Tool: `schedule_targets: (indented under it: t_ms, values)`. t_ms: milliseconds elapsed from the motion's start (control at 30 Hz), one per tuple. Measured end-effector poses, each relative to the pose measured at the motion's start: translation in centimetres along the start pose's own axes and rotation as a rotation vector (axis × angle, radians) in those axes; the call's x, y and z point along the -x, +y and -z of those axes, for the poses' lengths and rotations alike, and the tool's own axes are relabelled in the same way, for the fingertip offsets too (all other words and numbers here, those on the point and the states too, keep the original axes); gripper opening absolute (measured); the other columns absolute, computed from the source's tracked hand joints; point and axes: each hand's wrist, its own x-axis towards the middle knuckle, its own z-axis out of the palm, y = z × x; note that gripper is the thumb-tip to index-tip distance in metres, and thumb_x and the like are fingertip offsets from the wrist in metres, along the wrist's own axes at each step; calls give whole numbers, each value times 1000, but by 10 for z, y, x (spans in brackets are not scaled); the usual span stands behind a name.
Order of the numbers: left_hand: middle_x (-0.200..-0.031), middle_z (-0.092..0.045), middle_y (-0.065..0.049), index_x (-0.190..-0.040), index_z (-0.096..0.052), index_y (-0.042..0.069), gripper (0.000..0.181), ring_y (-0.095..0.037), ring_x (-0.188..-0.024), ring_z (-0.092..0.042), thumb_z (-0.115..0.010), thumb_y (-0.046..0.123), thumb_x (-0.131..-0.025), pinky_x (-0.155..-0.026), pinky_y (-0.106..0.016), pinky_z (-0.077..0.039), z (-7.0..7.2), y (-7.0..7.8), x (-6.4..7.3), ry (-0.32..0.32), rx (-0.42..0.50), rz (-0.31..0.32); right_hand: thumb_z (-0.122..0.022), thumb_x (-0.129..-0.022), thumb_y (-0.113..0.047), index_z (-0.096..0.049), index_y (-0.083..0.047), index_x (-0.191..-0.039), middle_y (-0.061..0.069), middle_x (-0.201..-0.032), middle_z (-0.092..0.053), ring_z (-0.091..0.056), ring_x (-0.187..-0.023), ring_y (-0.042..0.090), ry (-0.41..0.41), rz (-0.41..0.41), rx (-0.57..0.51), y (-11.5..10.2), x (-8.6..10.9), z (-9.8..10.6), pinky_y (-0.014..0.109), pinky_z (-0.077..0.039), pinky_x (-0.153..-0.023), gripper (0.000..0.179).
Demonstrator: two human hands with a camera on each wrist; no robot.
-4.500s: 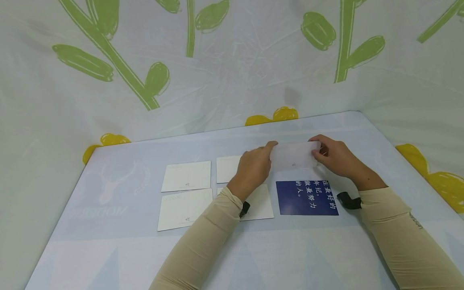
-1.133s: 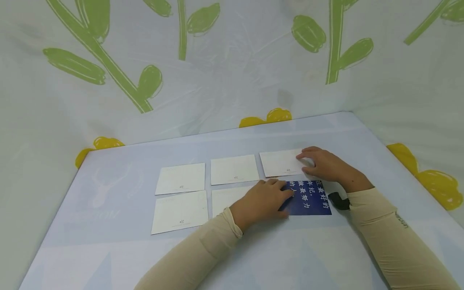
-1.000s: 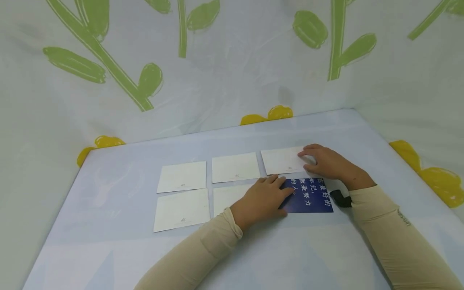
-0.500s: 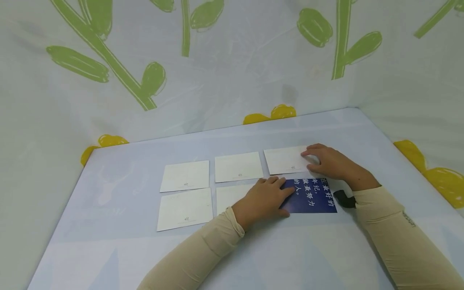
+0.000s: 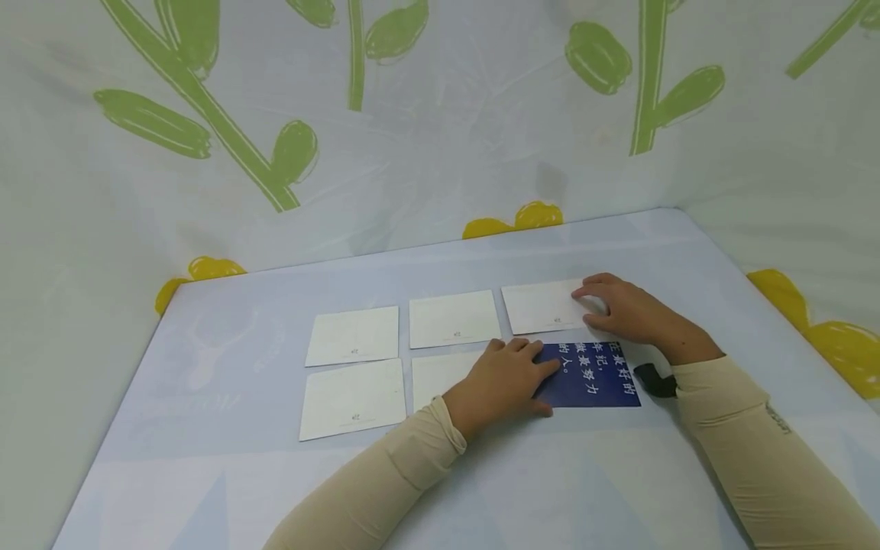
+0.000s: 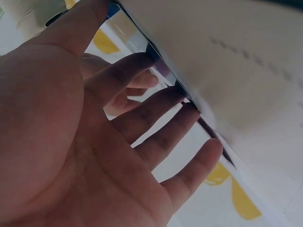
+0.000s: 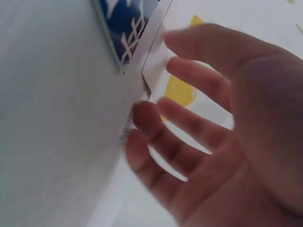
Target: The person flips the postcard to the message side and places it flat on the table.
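Observation:
My left hand (image 5: pixel 498 386) rests, fingers spread, over the left part of a blue card (image 5: pixel 584 382) with white Chinese characters. It also covers part of a white card (image 5: pixel 440 374) at lower middle. In the left wrist view, the fingertips (image 6: pixel 189 111) meet the card edges and the palm holds nothing. My right hand (image 5: pixel 629 313) touches the right end of the back right white card (image 5: pixel 539 305), which lies flat. Loosely bent fingers (image 7: pixel 180 146) show in the right wrist view, with a corner of the blue card (image 7: pixel 125 21) beyond them.
Further left lie more white cards, one at the back left (image 5: pixel 352 336), one at the front left (image 5: pixel 353 399) and one at the back middle (image 5: pixel 454 319). The pale table (image 5: pixel 522 489) meets a leaf-patterned curtain (image 5: pixel 454 153) behind.
Earlier both hands held the white card raised at the back right; it now lies flat there. My left hand has come down to the blue card. Over the last second the hands barely move.

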Motion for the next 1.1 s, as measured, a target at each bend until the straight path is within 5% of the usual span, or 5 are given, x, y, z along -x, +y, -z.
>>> schedule_targets:
  t_ms: [133,200,567,867,1100]
  values:
    - [-151,-51,1,-148,-49,33,69,-19,-139,-48,-59,67,-89,-108,-41,-45,1,0,1,7,1,-3,-67,-94,-16,-64,-5,-131,24,-146,-46,-63,-89,26,59,-2,-9,-7,5,6,40,-56,-76,39]
    - [-151,-51,1,-148,-49,33,68,-19,-138,-48,-59,67,-89,-108,-42,-45,1,1,1,15,0,-6,-66,-95,-16,-65,-6,-129,21,-143,-51,-63,-92,25,87,-1,-25,-11,10,7,38,-56,-75,35]
    - [-152,-50,1,-148,-48,34,67,-19,-139,-48,-58,66,-90,-110,-43,-44,0,1,1,6,-15,0,-65,-96,-18,-68,-12,-127,16,-136,-61,-52,-131,41,34,41,-7,-28,54,-5,61,-45,-104,32]
    - [-153,-50,1,-149,-47,33,68,-17,-139,-49,-55,67,-91,-107,-41,-47,-1,1,2,22,-57,-4,-74,-90,-30,-67,-13,-131,13,-137,-61,-56,-128,39,9,166,44,-34,82,-17,56,-49,-100,44]
    - [-147,-56,1,-144,-54,29,66,-17,-135,-54,-58,66,-90,-103,-36,-50,3,1,2,32,-52,-16,-84,-79,-38,-67,-14,-131,15,-138,-59,-56,-127,39,-7,228,111,-37,84,-22,56,-50,-99,60]
